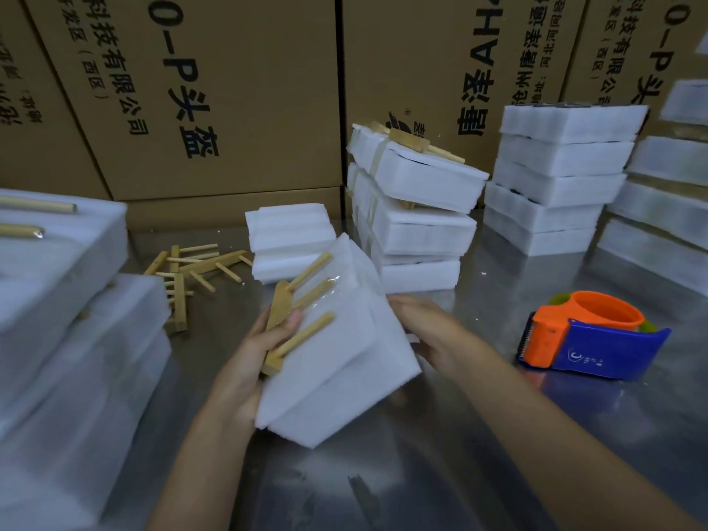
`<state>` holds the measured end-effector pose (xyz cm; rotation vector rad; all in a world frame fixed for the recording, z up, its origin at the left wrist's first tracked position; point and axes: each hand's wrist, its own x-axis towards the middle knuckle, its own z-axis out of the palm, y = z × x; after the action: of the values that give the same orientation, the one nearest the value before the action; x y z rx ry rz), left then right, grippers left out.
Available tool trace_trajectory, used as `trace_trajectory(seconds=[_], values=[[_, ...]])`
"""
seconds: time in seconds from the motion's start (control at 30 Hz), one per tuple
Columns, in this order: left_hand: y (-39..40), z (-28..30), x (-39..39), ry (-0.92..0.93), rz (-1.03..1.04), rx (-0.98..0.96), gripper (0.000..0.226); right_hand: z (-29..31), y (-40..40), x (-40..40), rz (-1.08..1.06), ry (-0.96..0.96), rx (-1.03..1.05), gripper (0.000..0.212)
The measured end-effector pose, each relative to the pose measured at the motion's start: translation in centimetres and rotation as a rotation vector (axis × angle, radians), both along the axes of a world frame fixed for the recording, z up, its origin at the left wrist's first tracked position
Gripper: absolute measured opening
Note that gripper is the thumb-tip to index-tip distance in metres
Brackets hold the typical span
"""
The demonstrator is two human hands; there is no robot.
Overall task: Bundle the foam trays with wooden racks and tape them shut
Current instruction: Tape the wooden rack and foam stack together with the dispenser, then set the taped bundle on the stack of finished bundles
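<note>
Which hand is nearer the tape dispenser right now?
Right. The right hand grips the foam bundle's far edge, just left of the tape dispenser; the left hand holds the bundle's opposite side, by the wooden rack.

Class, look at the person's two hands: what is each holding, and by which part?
Both hold one foam bundle. The left hand grips its left edge, thumb on the wooden rack; the right hand holds the right side.
</note>
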<state>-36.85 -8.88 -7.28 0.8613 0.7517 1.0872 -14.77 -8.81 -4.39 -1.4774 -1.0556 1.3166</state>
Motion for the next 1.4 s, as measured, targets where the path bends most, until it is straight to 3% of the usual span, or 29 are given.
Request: trace_trajectory(seconds=[0.07,0.17,0.23,0.3,0.37,0.47,0.57,0.73,1.27,1.4], values=[[-0.1,0.3,0.2,0.018,0.018,0.05,0.063,-0.1,-0.5,0.3,-0.028,0.168,-0.017,0.023],[-0.6,0.7,0.9,0.062,0.151,0.093,0.086,0.3,-1.7,0.6,0.148,0.462,-0.097,0.068],[-1.0,1.0,1.4,0.104,0.228,0.126,0.098,0.4,-2.6,0.0,0.284,0.476,-0.045,0.062],[-1.2,1.3,1.7,0.135,0.245,0.159,0.104,0.3,-3.0,-0.5,0.27,0.465,-0.006,0.047],[-1.2,1.8,1.7,0.098,0.239,0.164,0.094,-0.1,-3.1,-0.5,0.2,0.514,-0.005,0.04],[-1.0,2.1,1.0,0.016,0.205,0.115,0.062,-0.9,-3.1,-0.4,0.151,0.663,0.021,0.036],[-1.7,2.3,1.0,-0.041,-0.02,0.01,0.045,-1.5,-3.0,-0.7,0.144,0.76,0.052,0.04],[-2.2,2.3,1.3,-0.18,-0.06,-0.056,0.047,-0.8,-3.4,-0.7,0.191,0.739,0.083,0.04],[-3.0,3.1,9.4,-0.042,-0.269,0.013,0.048,4.2,-6.9,10.0,0.074,0.451,0.054,0.03],[-2.4,5.8,15.3,0.068,-0.254,0.11,0.055,6.4,-6.9,15.7,-0.118,0.354,0.1,0.044]])
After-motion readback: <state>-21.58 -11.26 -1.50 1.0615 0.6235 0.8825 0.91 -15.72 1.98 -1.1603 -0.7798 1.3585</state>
